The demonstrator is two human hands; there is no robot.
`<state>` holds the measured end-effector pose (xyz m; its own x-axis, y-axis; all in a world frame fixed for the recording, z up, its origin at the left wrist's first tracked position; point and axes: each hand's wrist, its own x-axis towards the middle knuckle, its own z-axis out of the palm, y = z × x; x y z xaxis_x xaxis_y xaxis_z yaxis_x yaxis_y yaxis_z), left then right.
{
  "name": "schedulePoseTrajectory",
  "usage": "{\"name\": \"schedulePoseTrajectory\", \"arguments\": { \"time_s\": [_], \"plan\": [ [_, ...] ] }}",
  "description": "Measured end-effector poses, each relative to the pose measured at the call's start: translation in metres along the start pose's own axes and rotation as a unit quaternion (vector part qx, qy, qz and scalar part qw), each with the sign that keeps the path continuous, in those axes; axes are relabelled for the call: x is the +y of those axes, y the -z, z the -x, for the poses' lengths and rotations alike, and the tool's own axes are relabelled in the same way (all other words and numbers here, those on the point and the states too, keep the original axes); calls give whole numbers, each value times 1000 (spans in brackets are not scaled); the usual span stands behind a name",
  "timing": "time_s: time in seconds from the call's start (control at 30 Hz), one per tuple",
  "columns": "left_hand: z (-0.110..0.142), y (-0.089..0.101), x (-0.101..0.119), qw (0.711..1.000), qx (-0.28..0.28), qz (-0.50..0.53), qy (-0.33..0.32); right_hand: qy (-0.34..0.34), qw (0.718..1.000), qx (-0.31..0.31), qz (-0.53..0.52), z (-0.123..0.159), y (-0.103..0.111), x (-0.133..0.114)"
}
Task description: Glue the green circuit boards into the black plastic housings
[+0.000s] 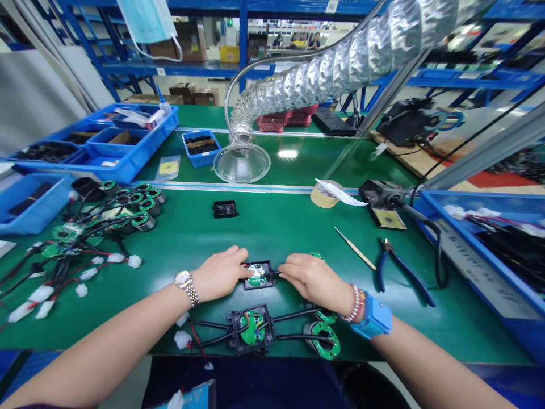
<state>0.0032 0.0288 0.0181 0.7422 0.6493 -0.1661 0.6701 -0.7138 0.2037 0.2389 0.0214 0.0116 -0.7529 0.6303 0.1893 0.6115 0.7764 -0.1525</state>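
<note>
A small black plastic case (259, 275) with a green circuit board inside lies in the middle of the bench. My left hand (221, 274) grips its left end, fingertips closed at the edge of the board. From the right, my right hand (313, 279) pinches the black cable (276, 273) where it enters the case. Nearer to me rests another open case (252, 329) with a board, coloured wires and black cables. Those cables lead right to round green-topped motor parts (322, 339), partly under my right hand. An empty black case half (225, 209) sits farther back.
Several wired round parts (136, 207) are heaped at the left beside blue bins (140, 150). A fume extraction hood (242, 163) hangs over the back. Blue-handled cutters (404, 272), a pointed stick (355, 248) and a tape roll (326, 195) lie right, near a blue bin (481, 250).
</note>
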Motion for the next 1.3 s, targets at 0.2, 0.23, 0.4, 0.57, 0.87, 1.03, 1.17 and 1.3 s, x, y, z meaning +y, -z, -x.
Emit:
{"name": "schedulePoseTrajectory", "arguments": {
  "time_s": [0.2, 0.23, 0.4, 0.57, 0.87, 1.03, 1.17, 1.3],
  "plan": [
    [3, 6, 2, 1000, 4, 1, -30, -13, 998, -57, 28, -5, -1, -4],
    [3, 4, 1, 999, 9, 0, -32, -16, 997, -68, 33, -5, -1, -5],
    [0, -7, -6, 998, 19, -16, -57, -27, 990, -127, 59, -11, -1, -8],
    [-2, -8, -9, 996, 16, -27, -81, 12, 979, -197, 45, -19, -1, -8],
    [-3, 0, -10, 994, 1, -49, -99, -5, 981, -192, 17, -19, 2, -3],
    [-2, 0, -11, 994, 1, -44, -97, -18, 994, -100, -48, -11, 6, -7],
    [-3, -1, -13, 994, -2, -41, -103, 2, 990, -138, -18, -11, 5, -14],
    [-5, -1, -14, 992, -4, -45, -115, 3, 988, -156, 4, -16, 3, -17]
  ]
}}
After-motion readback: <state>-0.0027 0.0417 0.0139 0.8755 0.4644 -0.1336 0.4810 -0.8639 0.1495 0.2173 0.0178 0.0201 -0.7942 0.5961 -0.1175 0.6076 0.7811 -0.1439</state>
